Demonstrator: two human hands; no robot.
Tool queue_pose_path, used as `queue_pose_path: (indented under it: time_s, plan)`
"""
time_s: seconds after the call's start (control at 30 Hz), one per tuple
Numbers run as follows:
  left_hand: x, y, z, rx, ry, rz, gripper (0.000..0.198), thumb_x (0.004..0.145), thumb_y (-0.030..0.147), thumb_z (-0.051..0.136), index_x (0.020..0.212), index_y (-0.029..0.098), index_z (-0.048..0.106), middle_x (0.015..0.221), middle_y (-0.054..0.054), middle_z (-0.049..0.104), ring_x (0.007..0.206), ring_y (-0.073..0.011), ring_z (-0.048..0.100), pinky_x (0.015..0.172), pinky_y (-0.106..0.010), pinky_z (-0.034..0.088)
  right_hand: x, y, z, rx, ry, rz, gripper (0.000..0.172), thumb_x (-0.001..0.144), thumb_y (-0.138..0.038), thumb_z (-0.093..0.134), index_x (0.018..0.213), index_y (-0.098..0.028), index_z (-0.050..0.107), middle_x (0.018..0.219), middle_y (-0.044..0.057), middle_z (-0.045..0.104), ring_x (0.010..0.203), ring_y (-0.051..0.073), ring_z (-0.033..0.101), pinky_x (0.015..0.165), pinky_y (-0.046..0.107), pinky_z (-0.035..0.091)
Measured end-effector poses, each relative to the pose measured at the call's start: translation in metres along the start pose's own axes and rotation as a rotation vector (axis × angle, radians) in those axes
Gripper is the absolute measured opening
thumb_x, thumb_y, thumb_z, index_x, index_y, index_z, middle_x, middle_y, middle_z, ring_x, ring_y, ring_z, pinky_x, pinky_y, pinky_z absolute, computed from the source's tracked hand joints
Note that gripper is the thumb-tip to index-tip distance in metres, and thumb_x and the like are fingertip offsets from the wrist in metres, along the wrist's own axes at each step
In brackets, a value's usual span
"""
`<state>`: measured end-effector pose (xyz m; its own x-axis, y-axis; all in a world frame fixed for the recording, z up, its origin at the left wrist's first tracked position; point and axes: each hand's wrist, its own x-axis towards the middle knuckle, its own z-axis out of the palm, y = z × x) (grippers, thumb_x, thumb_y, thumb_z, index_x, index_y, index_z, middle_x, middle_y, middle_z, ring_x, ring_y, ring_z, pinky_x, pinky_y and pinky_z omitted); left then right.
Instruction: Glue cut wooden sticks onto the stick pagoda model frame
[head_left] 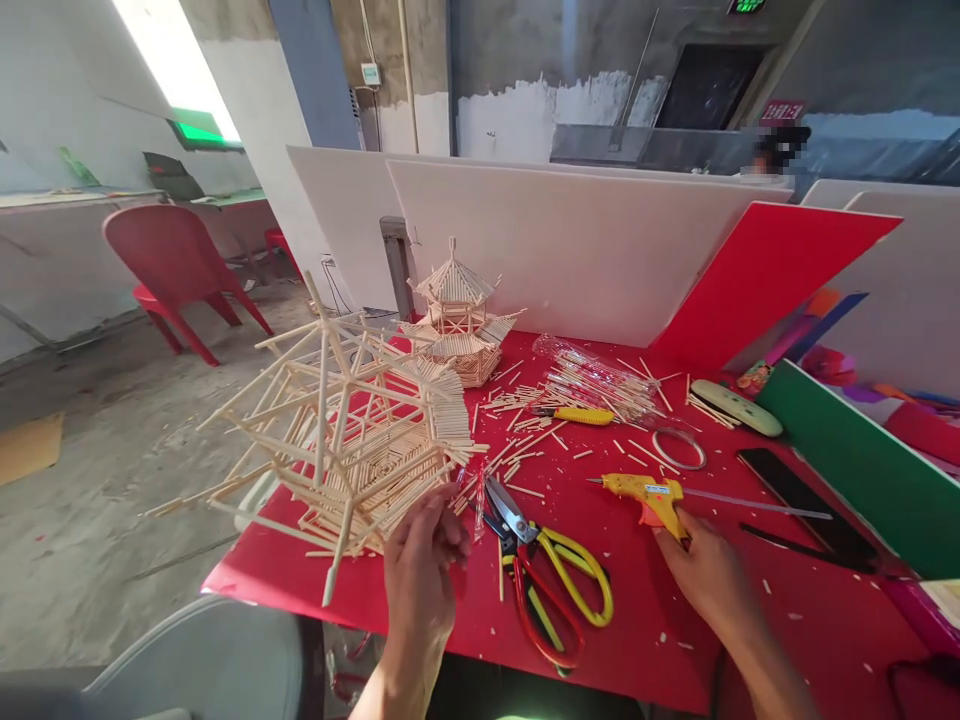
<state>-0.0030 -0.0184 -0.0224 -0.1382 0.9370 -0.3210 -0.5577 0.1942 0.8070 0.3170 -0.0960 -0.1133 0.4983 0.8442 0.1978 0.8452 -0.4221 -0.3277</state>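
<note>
My right hand (701, 560) is wrapped round the handle of a yellow hot glue gun (645, 493), whose nozzle points left over the red tabletop. A clear glue stick (757, 503) trails from the gun's back. My left hand (427, 545) is beside the lower right edge of a large open framework of wooden sticks (349, 410), its fingers curled together; whatever they pinch is hidden. Part of that model has a roof of closely laid sticks (446, 405). Just right of my left hand lie scissors with yellow handles (577, 575) and a red-handled cutting tool (536, 620).
A smaller stick pagoda (455, 320) stands at the back. Loose sticks and a plastic bag of sticks (592, 375) lie before white boards (555, 250). A yellow utility knife (581, 415), tape ring (679, 450), and dark phone (795, 500) are on the red table (630, 640).
</note>
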Motion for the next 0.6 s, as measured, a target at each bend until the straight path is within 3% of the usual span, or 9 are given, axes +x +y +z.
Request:
queue_pose_path:
  time_s: [0.13,0.23,0.3,0.37,0.47,0.6]
  plan:
    - [-0.005,-0.015,-0.011,0.035,0.018,-0.039,0.032,0.074,0.044,0.075,0.073,0.013,0.073,0.040,0.007,0.041,0.036,-0.0056,0.037,0.035,-0.016,0.027,-0.003,-0.011,-0.007,-0.060,-0.020,-0.059,0.045,0.085,-0.037,0.043,0.108,-0.009,0.070,0.095,0.021,0.071,0.083,0.033,0.068,0.070,0.044,0.053]
    - [-0.007,-0.025,-0.016,0.082,-0.009,-0.061,0.038,0.067,0.050,0.081,0.073,0.013,0.073,0.038,0.008,0.038,0.035,-0.0039,0.031,0.035,-0.015,0.024,-0.003,-0.034,-0.027,-0.162,0.036,-0.209,0.043,0.084,-0.034,0.049,0.114,-0.011,0.069,0.104,0.019,0.070,0.093,0.035,0.066,0.076,0.047,0.053]
    - [-0.008,-0.029,-0.015,0.133,-0.024,-0.077,0.042,0.061,0.051,0.085,0.073,0.013,0.074,0.037,0.009,0.038,0.034,-0.0032,0.029,0.034,-0.015,0.022,0.003,-0.056,-0.040,-0.096,0.048,-0.295,0.039,0.088,-0.032,0.048,0.118,-0.016,0.068,0.107,0.013,0.071,0.095,0.030,0.068,0.076,0.041,0.055]
    - [-0.008,-0.031,-0.013,0.182,-0.033,-0.082,0.042,0.058,0.050,0.087,0.074,0.013,0.075,0.036,0.008,0.040,0.034,-0.0038,0.031,0.034,-0.016,0.023,0.013,-0.083,-0.047,0.051,-0.020,-0.330,0.033,0.094,-0.034,0.046,0.113,-0.021,0.070,0.105,0.009,0.074,0.086,0.022,0.071,0.069,0.032,0.055]
    - [-0.006,-0.032,-0.010,0.225,-0.038,-0.076,0.038,0.056,0.046,0.088,0.072,0.013,0.076,0.035,0.006,0.044,0.034,-0.0064,0.036,0.036,-0.019,0.028,0.033,-0.122,-0.043,0.123,-0.149,-0.399,0.028,0.096,-0.034,0.048,0.104,-0.024,0.073,0.098,0.004,0.077,0.081,0.018,0.072,0.068,0.028,0.053]
    - [-0.004,-0.030,-0.008,0.255,-0.039,-0.048,0.034,0.055,0.040,0.090,0.066,0.014,0.070,0.044,0.005,0.051,0.040,-0.0053,0.039,0.040,-0.017,0.031,0.058,-0.161,-0.024,0.114,-0.224,-0.488,0.018,0.093,-0.032,0.056,0.093,-0.026,0.073,0.090,-0.001,0.076,0.077,0.015,0.070,0.063,0.023,0.046]
